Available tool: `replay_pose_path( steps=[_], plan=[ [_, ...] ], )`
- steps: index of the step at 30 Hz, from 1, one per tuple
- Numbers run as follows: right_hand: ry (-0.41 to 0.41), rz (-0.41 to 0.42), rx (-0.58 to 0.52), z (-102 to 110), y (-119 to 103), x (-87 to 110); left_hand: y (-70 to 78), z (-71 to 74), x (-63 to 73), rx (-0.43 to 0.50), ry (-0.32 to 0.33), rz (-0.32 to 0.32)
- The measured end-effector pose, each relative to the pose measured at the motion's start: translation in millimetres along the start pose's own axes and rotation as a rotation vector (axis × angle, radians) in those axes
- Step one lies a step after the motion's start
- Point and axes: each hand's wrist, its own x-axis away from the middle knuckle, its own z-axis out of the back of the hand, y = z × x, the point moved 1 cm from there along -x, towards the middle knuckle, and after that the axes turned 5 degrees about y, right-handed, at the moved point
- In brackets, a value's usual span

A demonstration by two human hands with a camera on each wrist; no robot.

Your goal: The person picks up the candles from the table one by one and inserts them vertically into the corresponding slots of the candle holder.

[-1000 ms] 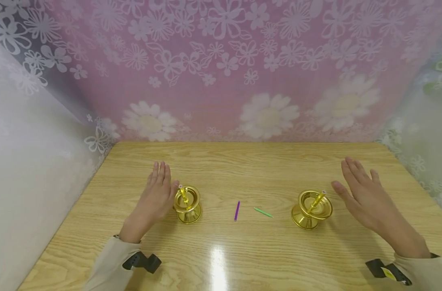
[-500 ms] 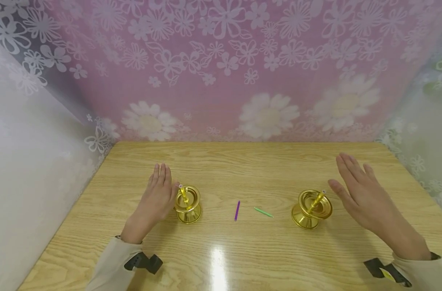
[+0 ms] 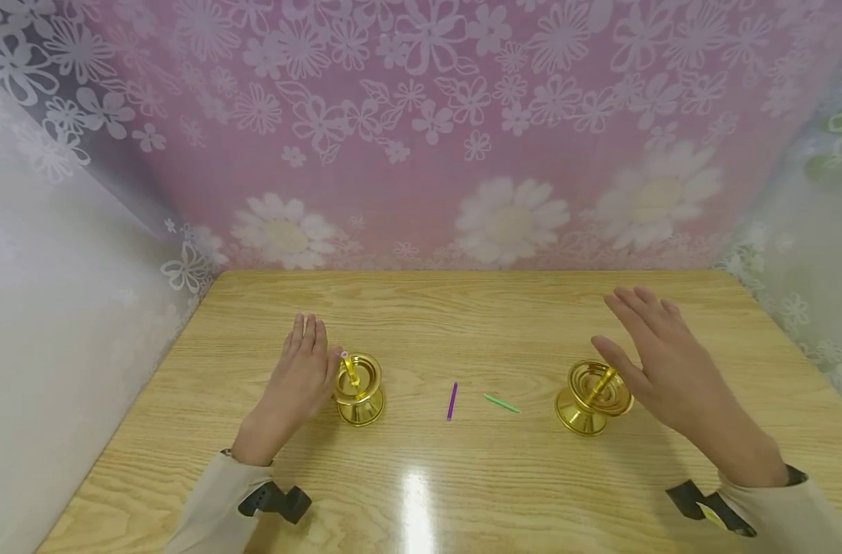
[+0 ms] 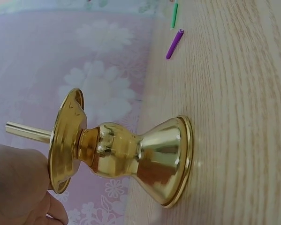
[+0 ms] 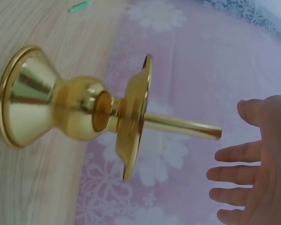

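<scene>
Two gold candle holders stand upright on the wooden table, each with a wide dish and a thin tube rising from it. My left hand (image 3: 296,381) is beside the left candle holder (image 3: 361,409), fingers straight, the thumb at the dish's rim; whether it touches cannot be told. In the right wrist view, my right hand (image 5: 276,154) is spread out above the tube of the right candle holder (image 5: 79,108), apart from it. Between the holders lie a small purple stick (image 3: 452,402), like a thin candle, and a similar green stick (image 3: 502,404).
The wooden table (image 3: 421,323) ends at a pink flowered backdrop (image 3: 393,177). A pale panel (image 3: 61,308) borders it on the left, and another flowered panel (image 3: 809,254) on the right. Black wrist devices sit on both sleeves.
My right hand has moved left, over the right candle holder's edge, and hides the tip of its tube. The left hand has hardly moved. Both sticks and holders stay in place.
</scene>
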Motion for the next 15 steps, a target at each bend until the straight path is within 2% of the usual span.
replay_pose_path(
  steps=[15],
  plan=[
    [0.205,0.144,-0.023,-10,-31,-14.8,0.2,0.2,-0.1,-0.019,0.007,-0.005]
  ],
)
